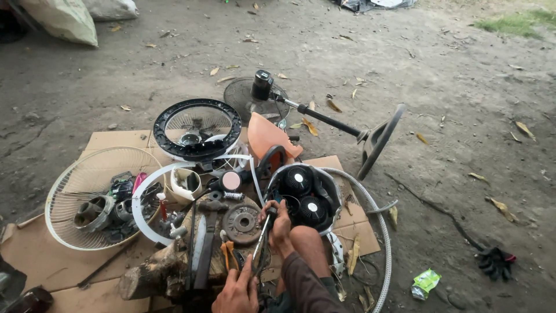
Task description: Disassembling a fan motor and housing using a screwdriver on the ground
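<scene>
My left hand is at the bottom edge, closed round the handles of a long metal plier-like tool. My right hand, on a brown-sleeved arm, grips the top end of that tool. It is right beside a white fan housing that holds black round motor parts. A rusty round metal disc lies just left of the right hand. What the tool's tip bites on is hidden by my fingers.
Cardboard sheets cover the dirt. On them lie a white wire fan guard filled with motor parts, a black guard ring, an orange fan shell and a wooden log. A pedestal stand, black glove and green wrapper lie to the right.
</scene>
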